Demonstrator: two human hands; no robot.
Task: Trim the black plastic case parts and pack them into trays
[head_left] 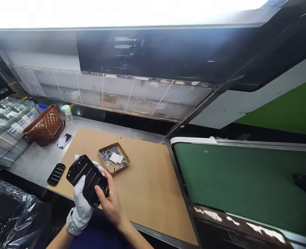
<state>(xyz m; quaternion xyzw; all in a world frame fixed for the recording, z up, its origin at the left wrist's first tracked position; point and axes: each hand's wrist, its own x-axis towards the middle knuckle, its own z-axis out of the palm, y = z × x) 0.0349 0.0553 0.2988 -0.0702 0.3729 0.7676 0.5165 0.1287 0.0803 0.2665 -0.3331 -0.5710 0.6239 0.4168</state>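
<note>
A black plastic panel with rounded ends and several pale slots is held up in both hands above the table's front left. My left hand, in a white glove, wraps its near left side, thumb across the face and fingertips round the far edge. Bare, my right hand grips the right end, its thumb pressed on the face. A similar black panel lies on the table to the left. Just beyond the hands sits a shallow cardboard tray with many small metallic strips and white pieces.
A brown cardboard sheet covers the tabletop. Behind at left are a phone, a brown quilted handbag, a lidded jar and plastic-wrapped stacks. Bagged black parts stand lower left. On the right runs a green conveyor belt.
</note>
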